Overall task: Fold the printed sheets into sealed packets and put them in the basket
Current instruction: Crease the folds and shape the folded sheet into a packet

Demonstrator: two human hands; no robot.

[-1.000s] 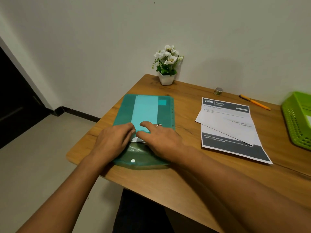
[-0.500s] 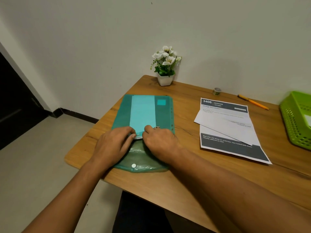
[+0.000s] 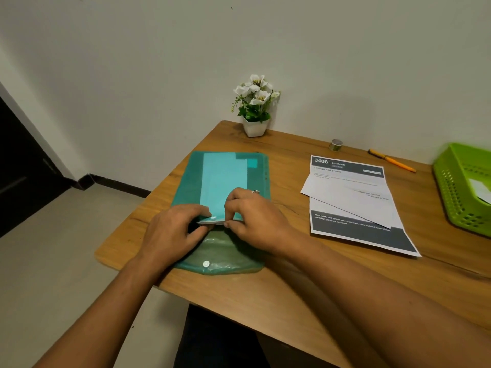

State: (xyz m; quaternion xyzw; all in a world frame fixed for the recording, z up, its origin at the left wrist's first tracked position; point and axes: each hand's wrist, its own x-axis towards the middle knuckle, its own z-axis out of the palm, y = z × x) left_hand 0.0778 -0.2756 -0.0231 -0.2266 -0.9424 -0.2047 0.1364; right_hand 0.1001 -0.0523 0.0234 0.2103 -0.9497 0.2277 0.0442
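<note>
A green plastic folder lies on the wooden table with its snap flap folded open toward me. Printed sheets show through it as a pale panel. At the folder's mouth my left hand pinches the near edge of the sheets together with my right hand, lifting that edge slightly. A partly folded printed sheet headed 3406 lies to the right. The green basket stands at the far right with a white packet inside.
A small white pot of white flowers stands at the table's back corner. A roll of tape and an orange pen lie near the wall. The table's left edge drops to the floor.
Both hands went from pressing flat on the folder to pinching the sheets' near edge at its mouth. That edge now sits lifted a little. The view has moved closer.
</note>
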